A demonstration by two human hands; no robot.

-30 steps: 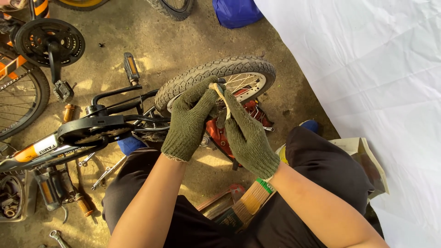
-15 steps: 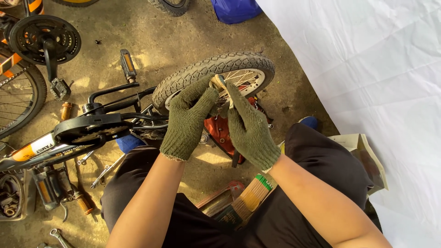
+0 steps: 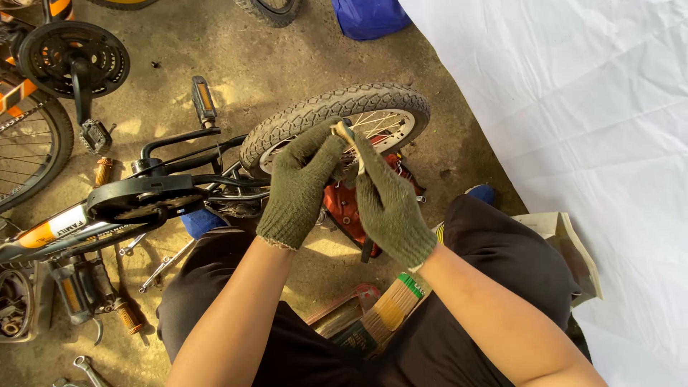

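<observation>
Your gloved hands at the small bicycle wheel (image 3: pixel 337 118)

Your left hand (image 3: pixel 297 190) and right hand (image 3: pixel 387 204) both pinch closed on a pale strip (image 3: pixel 345 134) above the tyre.

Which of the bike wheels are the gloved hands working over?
The small knobbly-tyred wheel with the white rim, directly under both hands. The large spoked wheel sits at the left edge; another tyre lies at the top.

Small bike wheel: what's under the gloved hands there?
Under the left hand and right hand: the small wheel, spokes, a red part. Fingers pinch a pale strip; the hub is covered.
</observation>
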